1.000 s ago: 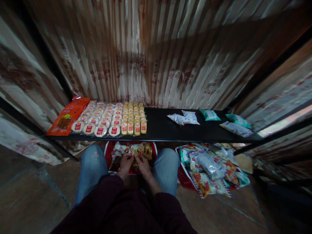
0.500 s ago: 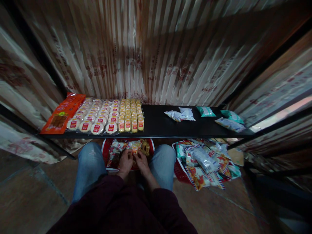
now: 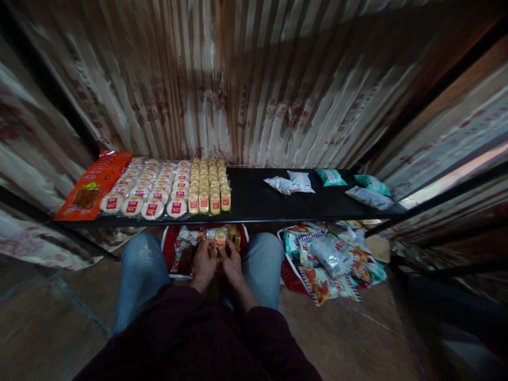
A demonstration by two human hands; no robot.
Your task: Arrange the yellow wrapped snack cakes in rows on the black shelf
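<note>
Between my knees is a red basket [image 3: 167, 248] with a white rim, holding several wrapped snacks. Over it, my left hand [image 3: 203, 263] and my right hand [image 3: 232, 261] pinch a small yellow snack packet [image 3: 220, 241] from either side. Its orange-and-white label faces up. On the black shelf [image 3: 254, 203] above the basket, yellow snack packets [image 3: 209, 182] of the same look stand in tight rows. Left of them are rows of round white wrapped crackers [image 3: 153, 207], then a flat orange bag [image 3: 92, 188].
Several pale and teal pillow bags lie on the shelf's right part, among them a teal bag [image 3: 330, 177]. A second basket [image 3: 292, 279], heaped with snack bags [image 3: 327, 256], stands on the floor beside my right knee. Black posts and a patterned curtain [image 3: 238, 79] enclose the shelf.
Both hands have raised the yellow packet slightly, and its label now shows more clearly between my fingers. The whole view has shifted a little; the shelf goods look unchanged.
</note>
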